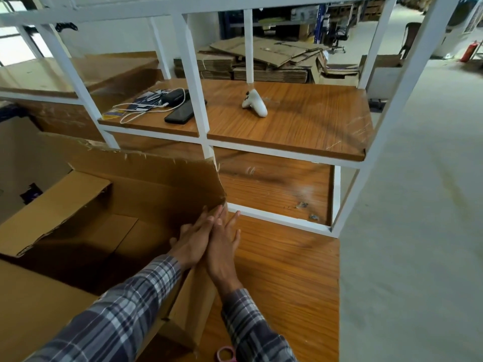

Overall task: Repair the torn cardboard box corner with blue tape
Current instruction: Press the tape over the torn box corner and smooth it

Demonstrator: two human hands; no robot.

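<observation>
Cardboard box [109, 231] fills the head view from seven to ten o'clock, open-topped on the table [287, 270]. I see my left hand [193, 242] flat inside its right wall and my right hand [223, 248] flat outside, both open-fingered, sandwiching the wall just below the torn corner [218, 178] at centre. Pink scissors [226, 354] lie at six o'clock.
</observation>
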